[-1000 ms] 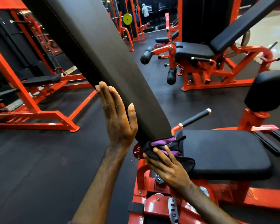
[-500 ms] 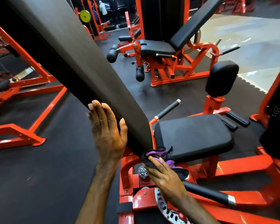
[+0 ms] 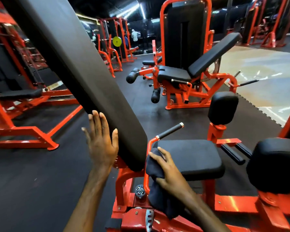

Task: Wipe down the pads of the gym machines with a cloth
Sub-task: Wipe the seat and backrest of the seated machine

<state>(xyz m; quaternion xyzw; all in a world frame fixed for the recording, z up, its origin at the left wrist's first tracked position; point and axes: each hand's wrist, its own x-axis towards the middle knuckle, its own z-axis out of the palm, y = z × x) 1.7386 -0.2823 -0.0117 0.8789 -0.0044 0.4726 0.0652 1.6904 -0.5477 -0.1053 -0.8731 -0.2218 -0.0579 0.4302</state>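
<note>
A long black back pad (image 3: 77, 64) slants from the top left down to the red machine frame. My left hand (image 3: 101, 143) rests flat against its lower left edge, fingers straight. Right of it lies the black seat pad (image 3: 191, 156). My right hand (image 3: 170, 171) grips a dark cloth (image 3: 161, 203) and presses it against the seat pad's near left corner. The rest of the cloth hangs down over the frame.
A black-gripped handle (image 3: 170, 130) sticks up beside the seat. Two rounded black pads (image 3: 223, 107) (image 3: 274, 164) stand to the right. A red leg machine (image 3: 182, 74) stands beyond, and a red rack base (image 3: 23, 136) lies on the left on dark rubber floor.
My right hand has carried the cloth from the base of the back pad up onto the seat pad's corner. The cloth now shows dark, no purple. My left hand stays on the back pad.
</note>
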